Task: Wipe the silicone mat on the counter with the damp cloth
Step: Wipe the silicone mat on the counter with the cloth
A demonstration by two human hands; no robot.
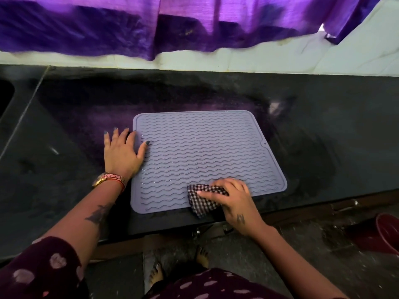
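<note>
Clearly the silicone mat [207,156] lies flat on the dark bench [323,126], its long axis running side to side, with nearly all its ribbed surface stretching away from and to the left of the damp cloth [205,200] at the near edge. The right hand [234,200] has its fingers [210,193] closed on the bunched cloth, while the left hand [123,152] rests spread and flat, apparently pinning the left rim, so the wipe probably runs up and leftward.

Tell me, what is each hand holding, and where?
The right hand grips the bunched checked cloth at its right end. The left hand holds nothing; it lies flat across the mat's left edge.
</note>
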